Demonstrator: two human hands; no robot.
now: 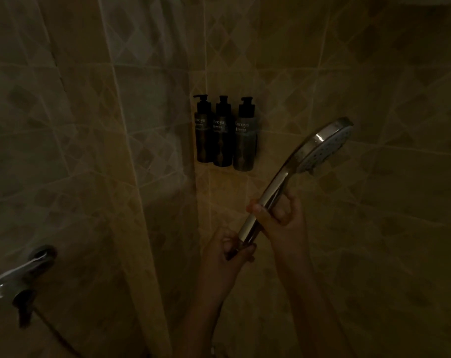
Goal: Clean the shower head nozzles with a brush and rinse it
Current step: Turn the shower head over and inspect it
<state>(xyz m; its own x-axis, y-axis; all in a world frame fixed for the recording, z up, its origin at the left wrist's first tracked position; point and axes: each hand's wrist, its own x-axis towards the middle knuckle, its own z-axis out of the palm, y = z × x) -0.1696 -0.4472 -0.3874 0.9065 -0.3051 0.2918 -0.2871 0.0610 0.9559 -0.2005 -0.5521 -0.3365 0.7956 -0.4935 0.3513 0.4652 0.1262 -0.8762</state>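
Note:
A chrome hand-held shower head [320, 147] is raised in front of the tiled corner, its round nozzle face turned to the right and slightly down. Its long handle slopes down to the left. My right hand [278, 218] grips the middle of the handle, fingers curled round it. My left hand [229, 251] holds the dark lower end of the handle just below. No brush is in view, and no water is visibly coming out. The scene is dim.
Three dark pump bottles [222, 133] are mounted side by side in the wall corner behind the shower head. A chrome tap fitting [20, 275] juts from the left wall at lower left, with a dark hose [56, 334] hanging beneath it. Beige patterned tiles cover both walls.

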